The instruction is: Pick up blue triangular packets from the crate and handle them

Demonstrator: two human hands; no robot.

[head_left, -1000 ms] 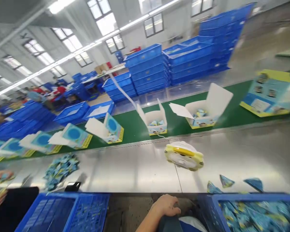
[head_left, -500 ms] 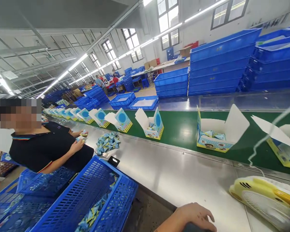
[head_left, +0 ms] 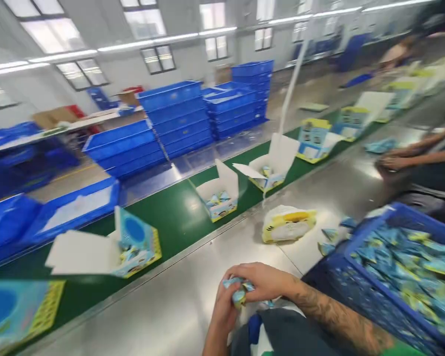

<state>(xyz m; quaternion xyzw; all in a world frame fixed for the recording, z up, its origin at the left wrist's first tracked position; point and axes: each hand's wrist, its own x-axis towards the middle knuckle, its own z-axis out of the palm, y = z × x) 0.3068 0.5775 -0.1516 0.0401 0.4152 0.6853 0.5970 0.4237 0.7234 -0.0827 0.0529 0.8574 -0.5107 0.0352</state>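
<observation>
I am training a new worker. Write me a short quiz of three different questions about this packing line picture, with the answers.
1. True or false: both hands, left hand and right hand, hold small blue packets together.
2. Multiple choice: the blue crate at the person's right holds A) white boxes, B) blue packets, C) fans.
3. Fill in: the open boxes stand on the ____ belt.

Key: 1 true. 2 B. 3 green.
</observation>
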